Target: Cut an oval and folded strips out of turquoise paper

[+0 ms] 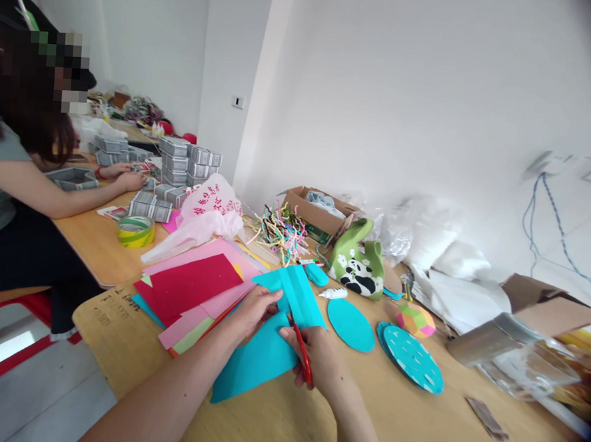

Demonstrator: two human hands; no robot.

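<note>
A creased sheet of blue paper is held above the wooden table, with a cut running into it. My left hand pinches the sheet near the cut, fingers closed. Closed round the handles of red scissors, my right hand has the blades at the paper, where they are partly hidden. Just right of the sheet lie a blue paper oval and a white glue bottle. Further right are more blue ovals, the top one marked with small pale dashes.
Red sheets and pink sheets lie at left beside a tape roll. Behind are pipe cleaners, a green panda bag and a cardboard box. A metal cup lies right. A person sits at left near grey boxes.
</note>
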